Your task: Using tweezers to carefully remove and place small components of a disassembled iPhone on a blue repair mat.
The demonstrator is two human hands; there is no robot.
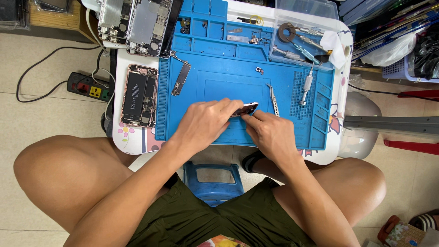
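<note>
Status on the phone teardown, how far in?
Done: one phone lies opened beside the blue mat, battery showing, and a circuit board lies out on the mat. In hand: left hand and right hand both grip a small part. Left: tweezers and screwdriver lie unused; the phone remains open.

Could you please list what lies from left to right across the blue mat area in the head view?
Opened pink-framed phone with black battery → narrow loose circuit board → left hand → small dark phone part held by both hands → right hand → silver screwdriver.
</note>
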